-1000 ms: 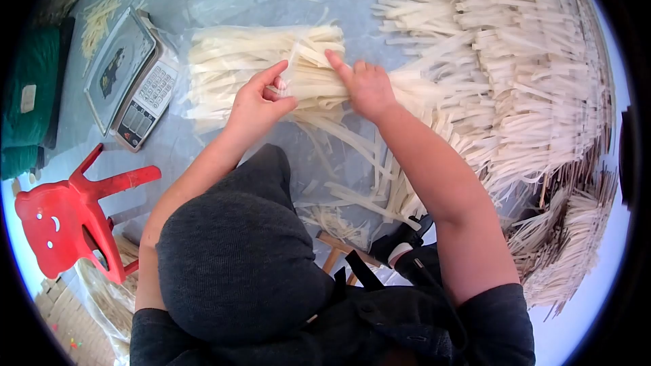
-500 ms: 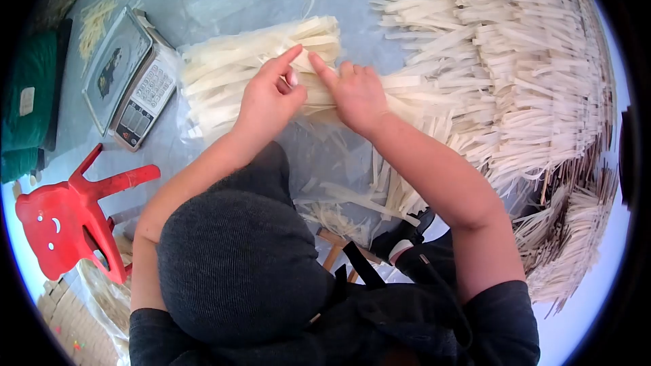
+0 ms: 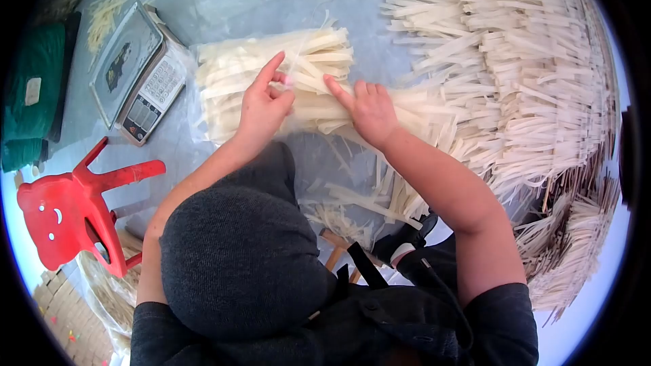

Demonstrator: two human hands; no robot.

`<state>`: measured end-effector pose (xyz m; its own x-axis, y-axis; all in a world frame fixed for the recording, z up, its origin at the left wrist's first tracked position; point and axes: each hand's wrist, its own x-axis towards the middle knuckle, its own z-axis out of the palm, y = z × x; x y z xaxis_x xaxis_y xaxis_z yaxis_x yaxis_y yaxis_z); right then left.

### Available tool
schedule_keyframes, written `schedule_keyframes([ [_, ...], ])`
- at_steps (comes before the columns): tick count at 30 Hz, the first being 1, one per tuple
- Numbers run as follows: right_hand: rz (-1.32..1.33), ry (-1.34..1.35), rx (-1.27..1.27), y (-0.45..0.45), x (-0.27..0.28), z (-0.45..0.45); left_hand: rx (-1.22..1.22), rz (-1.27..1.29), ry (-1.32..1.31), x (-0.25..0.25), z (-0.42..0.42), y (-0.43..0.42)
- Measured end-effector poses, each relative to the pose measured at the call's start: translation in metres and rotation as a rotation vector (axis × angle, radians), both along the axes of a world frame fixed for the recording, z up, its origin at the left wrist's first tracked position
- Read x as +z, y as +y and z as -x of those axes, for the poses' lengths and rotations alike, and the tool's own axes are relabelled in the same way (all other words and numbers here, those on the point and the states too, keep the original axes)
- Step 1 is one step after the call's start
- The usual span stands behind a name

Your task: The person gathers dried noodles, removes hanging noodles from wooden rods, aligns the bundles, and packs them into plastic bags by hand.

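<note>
A clear plastic bag filled with pale flat strips (image 3: 227,85) lies crosswise on the grey surface. My left hand (image 3: 266,105) is over its right part, index finger stretched out, the other fingers curled and pinching what looks like the clear edge of the bag. On the strips at the bag's right end rests my right hand (image 3: 369,108), its index finger pointing left and the other fingers loosely bent. Whether anything is under its palm is hidden. Some strips stick out past the bag beneath my right hand.
A large heap of pale strips (image 3: 522,81) covers the right side. To the left stand a digital scale (image 3: 152,88), green bundled material (image 3: 41,88) and a red stool (image 3: 61,217). Loose strips (image 3: 352,196) lie in front of the bag.
Both hands first moved closer together over the bag, then apart again. The bag's right end rose slightly and came back down.
</note>
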<state>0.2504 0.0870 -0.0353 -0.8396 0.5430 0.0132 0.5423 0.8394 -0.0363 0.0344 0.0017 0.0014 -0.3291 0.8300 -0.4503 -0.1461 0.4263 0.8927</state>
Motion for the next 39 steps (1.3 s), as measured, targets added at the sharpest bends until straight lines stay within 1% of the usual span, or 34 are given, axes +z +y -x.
schedule_keyframes([
  [2, -0.016, -0.024, 0.032, 0.003, -0.002, 0.002, -0.182, -0.282, 0.219, -0.004, -0.001, 0.001],
  [3, -0.018, -0.024, 0.033, 0.003, -0.003, 0.001, -0.181, -0.284, 0.219, -0.001, -0.003, 0.001],
  [5, -0.042, -0.038, 0.076, 0.006, -0.004, 0.002, -0.31, -0.336, 0.392, 0.009, -0.006, 0.0],
  [6, -0.046, -0.035, 0.081, 0.009, 0.002, 0.004, -0.304, -0.338, 0.397, 0.009, -0.007, 0.002],
  [8, 0.066, -0.129, 0.07, 0.012, 0.015, 0.007, -0.397, -0.287, 0.376, 0.004, -0.009, 0.001],
  [9, 0.07, -0.132, 0.079, 0.018, 0.024, 0.012, -0.388, -0.282, 0.373, 0.006, -0.01, 0.002],
  [11, 0.077, -0.041, 0.038, 0.032, 0.034, 0.022, -0.388, -0.309, 0.535, 0.022, -0.011, 0.004],
  [14, 0.097, 0.027, 0.018, 0.049, 0.019, 0.034, -0.424, -0.305, 0.513, 0.03, -0.013, 0.007],
  [16, 0.067, 0.027, 0.008, 0.039, 0.013, 0.045, -0.431, -0.303, 0.499, 0.03, -0.015, 0.007],
  [18, 0.047, 0.026, -0.001, 0.03, 0.014, 0.045, -0.474, -0.243, 0.582, 0.029, -0.017, 0.006],
  [20, 0.092, 0.043, 0.085, 0.024, 0.019, 0.041, -0.503, -0.21, 0.616, 0.028, -0.017, 0.005],
  [21, 0.095, 0.046, 0.089, 0.025, 0.013, 0.045, -0.532, -0.187, 0.649, 0.028, -0.017, 0.005],
  [22, 0.134, 0.021, 0.002, 0.028, 0.006, 0.048, -0.536, -0.185, 0.647, 0.027, -0.017, 0.004],
  [23, 0.172, -0.007, -0.09, 0.028, 0.0, 0.049, -0.605, -0.237, 0.747, 0.027, -0.017, 0.004],
  [24, 0.167, -0.006, -0.093, 0.03, -0.003, 0.049, -0.665, -0.294, 0.853, 0.027, -0.017, 0.006],
  [25, 0.162, 0.029, -0.092, 0.035, -0.006, 0.052, -0.66, -0.3, 0.86, 0.028, -0.018, 0.008],
  [27, 0.164, 0.065, -0.088, 0.032, -0.005, 0.058, -0.605, -0.222, 0.72, 0.028, -0.021, 0.007],
  [28, 0.16, 0.07, -0.084, 0.023, -0.002, 0.061, -0.606, -0.223, 0.718, 0.026, -0.021, 0.006],
  [30, 0.156, 0.068, -0.078, 0.013, 0.004, 0.062, -0.521, -0.241, 0.7, 0.02, -0.021, 0.003],
  [32, 0.304, 0.045, 0.051, 0.005, 0.01, 0.059, -0.541, -0.229, 0.681, 0.019, -0.018, 0.001],
  [33, 0.299, 0.047, 0.044, 0.006, 0.006, 0.057, -0.562, -0.23, 0.677, 0.019, -0.014, 0.003],
  [34, 0.288, 0.045, 0.163, 0.008, 0.0, 0.053, -0.57, -0.238, 0.676, 0.018, -0.012, 0.003],
  [35, 0.276, 0.04, 0.283, 0.01, -0.003, 0.049, -0.531, -0.146, 0.663, 0.013, -0.011, 0.002],
  [36, 0.274, 0.035, 0.274, 0.01, 0.001, 0.048, -0.491, -0.051, 0.646, 0.007, -0.011, 0.0],
  [38, 0.414, -0.032, 0.137, 0.007, 0.011, 0.051, -0.513, -0.068, 0.676, -0.011, -0.006, 0.0],
  [39, 0.413, -0.036, 0.131, 0.008, 0.012, 0.048, -0.524, -0.081, 0.716, -0.017, -0.004, 0.002],
])
